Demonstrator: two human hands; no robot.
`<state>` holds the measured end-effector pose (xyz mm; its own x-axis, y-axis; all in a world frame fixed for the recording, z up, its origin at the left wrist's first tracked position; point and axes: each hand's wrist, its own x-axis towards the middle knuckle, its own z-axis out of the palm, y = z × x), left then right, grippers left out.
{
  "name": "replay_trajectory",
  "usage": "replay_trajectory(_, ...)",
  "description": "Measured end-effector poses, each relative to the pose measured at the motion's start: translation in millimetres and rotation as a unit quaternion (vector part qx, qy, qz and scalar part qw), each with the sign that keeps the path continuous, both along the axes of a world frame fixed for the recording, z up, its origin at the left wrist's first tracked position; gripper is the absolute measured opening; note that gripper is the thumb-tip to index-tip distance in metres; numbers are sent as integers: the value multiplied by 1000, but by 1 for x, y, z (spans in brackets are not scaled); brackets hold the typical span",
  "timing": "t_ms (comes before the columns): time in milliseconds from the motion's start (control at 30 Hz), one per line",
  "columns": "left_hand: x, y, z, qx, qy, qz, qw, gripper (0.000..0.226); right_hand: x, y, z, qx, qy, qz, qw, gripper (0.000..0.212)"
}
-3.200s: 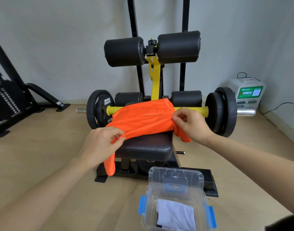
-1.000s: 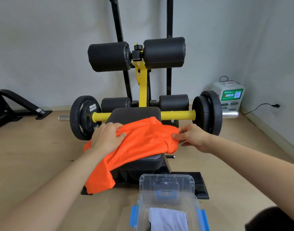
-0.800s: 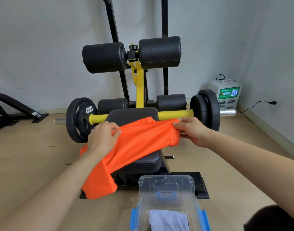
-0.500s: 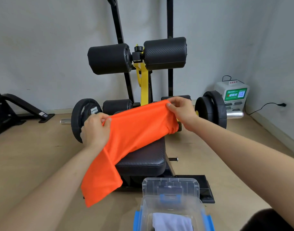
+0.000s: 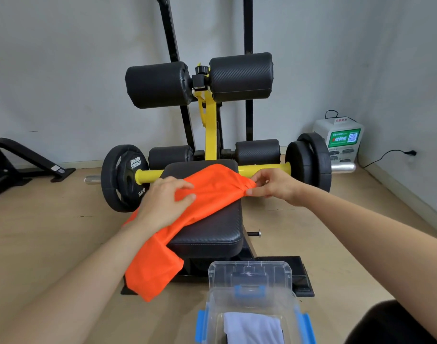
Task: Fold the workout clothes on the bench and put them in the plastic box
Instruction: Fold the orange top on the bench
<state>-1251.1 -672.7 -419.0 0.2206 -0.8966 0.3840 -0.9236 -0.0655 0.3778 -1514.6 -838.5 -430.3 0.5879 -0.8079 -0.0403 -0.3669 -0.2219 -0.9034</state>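
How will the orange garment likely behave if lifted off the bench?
Probably floppy: the orange garment drapes over the bench seat and hangs past its edge. Likely light: the right hand bunches it with a fingertip pinch. May slide on the smooth padding.

Read "5KG" in white on the black weight plate [image 5: 120,178] at the left end of the bar, below two lines of white brand lettering, seemingly "HAMMER STRENGTH". Noted a green label [image 5: 343,137] with a QR code on the white box [image 5: 321,127]; characters too small to read.
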Motion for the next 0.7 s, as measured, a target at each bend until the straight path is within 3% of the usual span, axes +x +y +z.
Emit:
replay_trajectory(67, -14, -1, -3, 52, 2, -58, 997, 34, -3, 3, -3, -20, -2, -14, 1000, 24)
replay_trajectory(167, -21, -2, -11, 96, -19, -61, 993, 51, -4, 2, -4, -63, -15, -54, 996, 10)
replay_trajectory(367, -21, -2, -13, 82, -18, -61, 995, 42, -7, -11, 0, -160, -37, -271, 948, 15)
replay_trajectory(433, -22, -1, -14, 78, -14, -64, 995, 39, -10, -13, 0, -122, -55, -218, 967, 10)
replay_trajectory(567, -22, 0, -15, 80, -13, -60, 995, 45, -2, 4, -3, -2, -15, -46, 999, 45)
replay_trajectory(633, -23, 0, -15, 87, -11, -59, 994, 47, 5, 11, -5, 16, -19, -34, 999, 34)
replay_trajectory(700, -24, 2, -16, 95, -13, -60, 994, 51, 12, 12, -7, -2, -54, -65, 996, 9)
